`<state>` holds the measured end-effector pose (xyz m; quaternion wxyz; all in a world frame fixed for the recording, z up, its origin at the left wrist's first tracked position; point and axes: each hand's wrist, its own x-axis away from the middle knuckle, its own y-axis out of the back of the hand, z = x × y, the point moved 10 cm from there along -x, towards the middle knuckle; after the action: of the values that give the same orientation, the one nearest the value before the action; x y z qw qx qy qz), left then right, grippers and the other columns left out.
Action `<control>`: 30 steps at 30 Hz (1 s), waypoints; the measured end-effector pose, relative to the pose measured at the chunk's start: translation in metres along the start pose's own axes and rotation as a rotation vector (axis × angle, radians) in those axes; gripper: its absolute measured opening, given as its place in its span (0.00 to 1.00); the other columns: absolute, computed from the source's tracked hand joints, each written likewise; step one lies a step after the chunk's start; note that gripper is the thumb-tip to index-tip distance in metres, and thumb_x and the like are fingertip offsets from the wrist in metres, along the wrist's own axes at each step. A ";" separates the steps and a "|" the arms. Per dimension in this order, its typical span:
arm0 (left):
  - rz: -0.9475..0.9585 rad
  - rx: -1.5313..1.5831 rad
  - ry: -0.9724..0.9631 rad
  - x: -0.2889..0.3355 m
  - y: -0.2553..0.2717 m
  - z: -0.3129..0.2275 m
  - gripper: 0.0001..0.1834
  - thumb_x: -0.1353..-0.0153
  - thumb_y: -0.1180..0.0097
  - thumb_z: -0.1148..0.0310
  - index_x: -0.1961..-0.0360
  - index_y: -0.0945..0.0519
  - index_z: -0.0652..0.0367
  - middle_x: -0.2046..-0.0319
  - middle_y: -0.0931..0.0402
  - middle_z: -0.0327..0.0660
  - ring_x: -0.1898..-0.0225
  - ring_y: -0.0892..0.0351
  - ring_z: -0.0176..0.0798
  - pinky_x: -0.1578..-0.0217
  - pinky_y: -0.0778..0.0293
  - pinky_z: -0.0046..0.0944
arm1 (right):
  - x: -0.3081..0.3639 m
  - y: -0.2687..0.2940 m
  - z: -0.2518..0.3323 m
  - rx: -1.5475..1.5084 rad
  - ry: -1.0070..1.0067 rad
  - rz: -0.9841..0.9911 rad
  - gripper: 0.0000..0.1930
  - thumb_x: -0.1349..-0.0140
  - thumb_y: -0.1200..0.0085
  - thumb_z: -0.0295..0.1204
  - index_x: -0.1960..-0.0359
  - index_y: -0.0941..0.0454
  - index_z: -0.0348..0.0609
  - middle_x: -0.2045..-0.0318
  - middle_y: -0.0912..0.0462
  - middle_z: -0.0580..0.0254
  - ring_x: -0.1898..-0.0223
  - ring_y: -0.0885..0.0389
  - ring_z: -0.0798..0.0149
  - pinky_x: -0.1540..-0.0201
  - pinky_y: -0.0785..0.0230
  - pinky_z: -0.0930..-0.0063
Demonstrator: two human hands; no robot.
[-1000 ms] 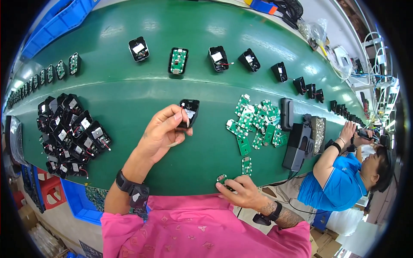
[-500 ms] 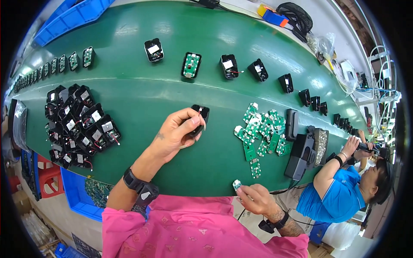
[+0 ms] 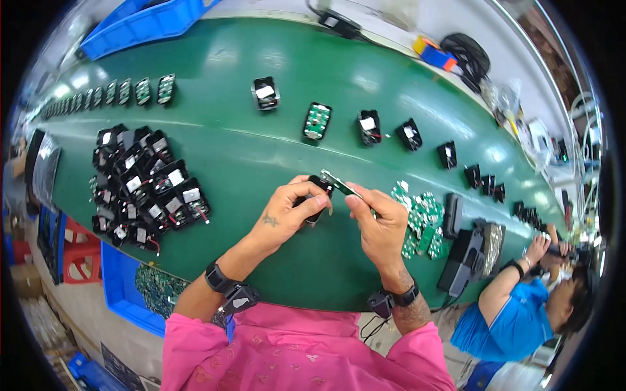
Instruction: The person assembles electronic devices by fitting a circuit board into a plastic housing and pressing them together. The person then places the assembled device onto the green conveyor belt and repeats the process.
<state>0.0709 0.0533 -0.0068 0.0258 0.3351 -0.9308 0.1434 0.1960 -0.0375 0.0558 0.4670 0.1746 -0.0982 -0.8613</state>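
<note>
My left hand (image 3: 295,210) is closed around a small black plastic housing (image 3: 317,186), held just above the green table. In my right hand (image 3: 379,221) a green circuit board (image 3: 340,184) is pinched by one end. Its far end reaches the housing's top edge, and I cannot tell whether the two touch. Loose green circuit boards (image 3: 424,225) lie in a pile right of my right hand. To the left, black housings (image 3: 147,186) with white patches and thin wires are heaped together.
Across the green table (image 3: 254,163) runs a row of housings, one with a board seated in it (image 3: 317,121). Boxy black devices (image 3: 458,260) stand at the right. A blue crate (image 3: 140,26) sits far left; a co-worker in blue (image 3: 505,319) is at the right.
My right hand has come up from the table's near edge with the circuit board and brought it to the housing in my left hand. The whole view has shifted slightly.
</note>
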 end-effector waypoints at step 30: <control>0.116 0.112 -0.001 0.009 -0.027 0.002 0.28 0.35 0.47 0.81 0.34 0.35 0.64 0.42 0.29 0.45 0.46 0.25 0.31 0.46 0.25 0.32 | 0.008 -0.009 0.008 0.198 0.206 0.047 0.10 0.42 0.37 0.25 0.58 0.13 0.45 0.45 0.26 0.55 0.45 0.29 0.58 0.47 0.32 0.65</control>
<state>0.0815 0.0274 -0.0004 -0.0017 0.2817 -0.9392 0.1963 0.1822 -0.0392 0.0584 0.4749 0.3050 -0.1385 -0.8138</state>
